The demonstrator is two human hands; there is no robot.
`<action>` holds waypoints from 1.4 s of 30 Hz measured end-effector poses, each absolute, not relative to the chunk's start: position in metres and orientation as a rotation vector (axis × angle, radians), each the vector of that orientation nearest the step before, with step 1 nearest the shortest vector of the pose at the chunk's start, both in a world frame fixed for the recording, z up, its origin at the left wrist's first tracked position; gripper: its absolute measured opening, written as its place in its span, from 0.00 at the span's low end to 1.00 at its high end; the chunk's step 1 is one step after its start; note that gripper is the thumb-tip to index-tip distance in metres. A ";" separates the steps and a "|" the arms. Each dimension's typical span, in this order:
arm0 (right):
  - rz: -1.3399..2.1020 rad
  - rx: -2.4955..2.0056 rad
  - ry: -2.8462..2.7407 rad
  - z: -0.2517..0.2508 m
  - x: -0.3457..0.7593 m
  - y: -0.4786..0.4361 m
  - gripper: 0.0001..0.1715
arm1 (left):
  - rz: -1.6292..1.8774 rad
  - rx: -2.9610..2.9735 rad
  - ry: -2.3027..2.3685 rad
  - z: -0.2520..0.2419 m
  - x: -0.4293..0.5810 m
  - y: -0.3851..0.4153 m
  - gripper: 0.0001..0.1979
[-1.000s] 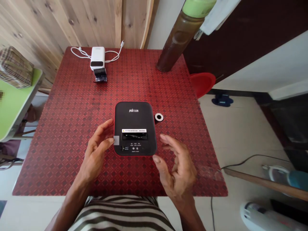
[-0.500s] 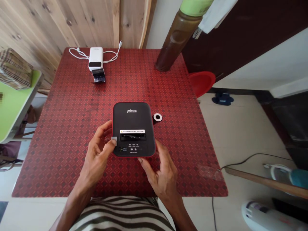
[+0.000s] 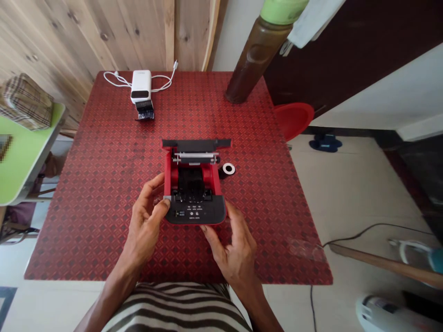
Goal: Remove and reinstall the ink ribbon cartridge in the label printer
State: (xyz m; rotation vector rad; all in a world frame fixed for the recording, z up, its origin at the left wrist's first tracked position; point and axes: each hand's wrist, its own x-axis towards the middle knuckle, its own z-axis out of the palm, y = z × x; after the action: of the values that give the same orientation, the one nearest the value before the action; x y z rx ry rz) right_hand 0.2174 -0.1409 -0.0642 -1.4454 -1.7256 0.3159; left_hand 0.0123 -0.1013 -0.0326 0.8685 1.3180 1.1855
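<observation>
Printer [image 3: 212, 212], one, red and dark, at the middle of the near part of one red patterned table [image 3: 86, 207]; whether its base rests fully on the tabletop cannot be told. Its single lid [image 3: 195, 144] stands raised at the far side, exposing one black roll [image 3: 191, 184] in the red interior. Two round white marks show on the front panel. Two hands hold the printer: the left hand [image 3: 147, 223] grips the near left corner, thumb on top and fingers along the side; the right hand [image 3: 237, 244] grasps the near right corner, thumb at the front edge.

Just beside the printer's right side lies one small roll [image 3: 224, 168] with a white ring-shaped face. Well apart, at the far left, are one white box [image 3: 141, 84], one black strip [image 3: 144, 110] at its near end and white cable [image 3: 162, 86] looping on both sides; the number of cables is unclear. At the far right stands one bottle [image 3: 252, 57] with one green cap [image 3: 284, 10].
</observation>
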 end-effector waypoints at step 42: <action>0.414 -1.436 -2.445 0.013 0.202 -0.018 0.06 | 1.267 1.022 1.337 -0.068 -0.004 -0.101 0.29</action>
State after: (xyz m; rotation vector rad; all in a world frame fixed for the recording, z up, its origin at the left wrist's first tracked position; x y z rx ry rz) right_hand 0.2022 -0.0176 0.0129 -1.4365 -2.4447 0.4136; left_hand -0.0037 -0.1011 -0.0676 1.0225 1.3368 1.2672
